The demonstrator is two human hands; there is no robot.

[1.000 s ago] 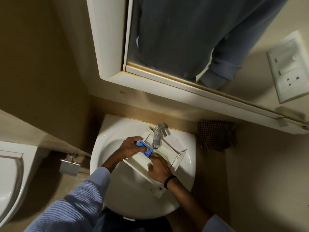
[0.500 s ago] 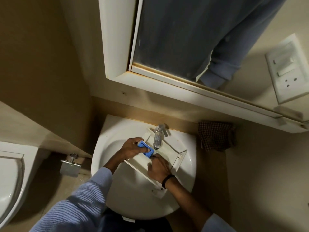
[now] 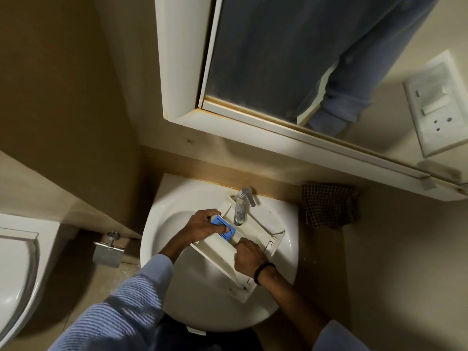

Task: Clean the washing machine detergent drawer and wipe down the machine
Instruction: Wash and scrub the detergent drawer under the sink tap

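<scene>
Mid-scrub at the sink (image 3: 174, 224): detergent drawer (image 3: 217, 252) laid slantwise across the basin, far end tucked under the tap (image 3: 240, 211), near end jutting toward the front rim. Left hand (image 3: 202, 228) wrapped over the drawer's left wall, thumb and fingers gripping beside the blue insert (image 3: 225, 228). Right hand (image 3: 247, 257) curled tight and pressed down into the middle compartment, black wristband (image 3: 263, 272) just behind; hard to tell from this dim, high angle whether closed round a small brush or merely rubbing with fingertips. No water visibly running. Checked cloth (image 3: 329, 205) bunched to the right of the basin by the wall, well apart from both hands. Judged stage: drawer cleaning only, with the machine itself out of sight and its wipe-down not yet done. Risks from here: wet, soapy plastic slipping out of the left grip and knocking against the porcelain; too much downward force from the right hand tipping the unsupported near end into the bowl; rough scrubbing near the blue insert popping it loose; a suddenly full-open tap splashing off the slanted compartments onto the sleeve (image 3: 131, 300). Best countered by a firm hold and short, light strokes.
</scene>
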